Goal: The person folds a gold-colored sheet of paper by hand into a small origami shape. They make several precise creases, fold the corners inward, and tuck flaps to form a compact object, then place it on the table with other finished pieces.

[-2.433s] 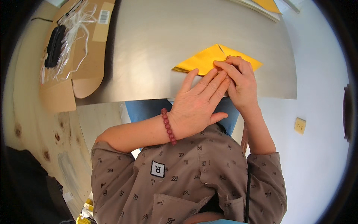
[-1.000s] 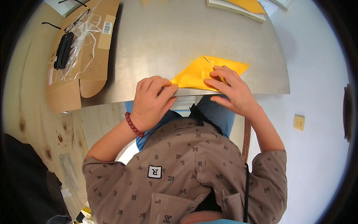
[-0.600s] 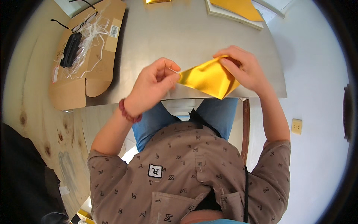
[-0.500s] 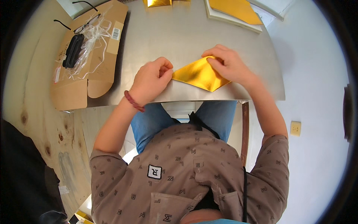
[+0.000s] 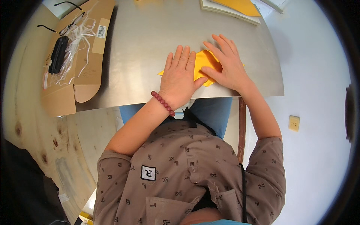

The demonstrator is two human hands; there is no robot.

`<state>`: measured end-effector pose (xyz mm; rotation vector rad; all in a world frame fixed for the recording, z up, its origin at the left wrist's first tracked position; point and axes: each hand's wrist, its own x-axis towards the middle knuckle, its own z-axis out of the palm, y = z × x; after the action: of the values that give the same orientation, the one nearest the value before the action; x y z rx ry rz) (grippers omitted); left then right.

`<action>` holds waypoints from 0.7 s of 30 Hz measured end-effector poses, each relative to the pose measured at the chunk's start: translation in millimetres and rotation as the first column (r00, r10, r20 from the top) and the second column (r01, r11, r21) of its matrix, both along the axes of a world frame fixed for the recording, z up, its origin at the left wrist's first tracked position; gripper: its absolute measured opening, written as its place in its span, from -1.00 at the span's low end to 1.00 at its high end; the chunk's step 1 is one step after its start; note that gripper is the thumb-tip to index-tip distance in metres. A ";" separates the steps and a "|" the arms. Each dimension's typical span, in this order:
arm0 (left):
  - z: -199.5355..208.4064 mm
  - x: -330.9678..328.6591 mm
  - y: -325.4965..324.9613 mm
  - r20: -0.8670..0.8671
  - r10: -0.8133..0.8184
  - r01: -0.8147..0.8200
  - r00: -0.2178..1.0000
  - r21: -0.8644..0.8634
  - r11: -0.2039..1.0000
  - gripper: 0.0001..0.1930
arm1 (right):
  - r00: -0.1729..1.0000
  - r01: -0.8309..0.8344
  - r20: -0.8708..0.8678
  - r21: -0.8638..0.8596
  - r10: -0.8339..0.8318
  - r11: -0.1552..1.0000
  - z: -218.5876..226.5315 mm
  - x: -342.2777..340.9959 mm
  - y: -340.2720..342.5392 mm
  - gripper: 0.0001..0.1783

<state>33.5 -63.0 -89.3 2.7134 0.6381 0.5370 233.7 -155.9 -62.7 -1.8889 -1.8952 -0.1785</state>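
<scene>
A folded yellow paper (image 5: 204,62) lies flat on the grey metal table (image 5: 142,45) near its front edge. My left hand (image 5: 180,77) rests palm down on the paper's left part, fingers spread and pointing away from me. A red bead bracelet (image 5: 163,103) circles that wrist. My right hand (image 5: 227,63) presses flat on the paper's right part, fingers apart. Both hands cover most of the sheet; only its middle and a left corner show.
A flattened cardboard box (image 5: 75,56) lies at the table's left with a black object (image 5: 59,54) and clear plastic wrapping on it. A stack of yellow sheets on a board (image 5: 232,7) sits at the far edge. A wall socket (image 5: 293,123) shows low right.
The paper was lifted off the table and held between both hands; it now lies flat again, and both hands have opened and press down on it.
</scene>
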 end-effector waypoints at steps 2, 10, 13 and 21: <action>1.9 -0.8 -0.3 0.034 -0.008 0.008 0.999 0.010 1.000 -0.05 | 0.999 0.043 0.020 -0.089 -0.041 0.995 0.3 -1.7 -14.7 -0.09; 10.4 -2.4 0.7 -0.046 -0.032 0.032 0.998 -0.013 0.999 0.06 | 0.975 0.218 0.055 -0.089 -0.213 0.972 -5.4 23.1 -38.8 0.09; 10.0 -2.3 1.0 -0.057 -0.029 0.029 0.998 -0.012 1.000 0.06 | 0.959 0.283 0.014 -0.081 -0.283 0.956 -12.6 53.1 -48.6 0.09; 7.3 -1.7 2.9 -0.026 -0.025 0.025 0.999 -0.006 1.000 0.08 | 0.950 0.311 -0.011 0.140 -0.313 0.940 -0.1 62.2 -55.3 -0.38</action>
<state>31.8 -60.1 -82.0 2.7239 0.6102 0.4941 295.9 -211.2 -62.7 -2.0824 -1.5340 -0.4119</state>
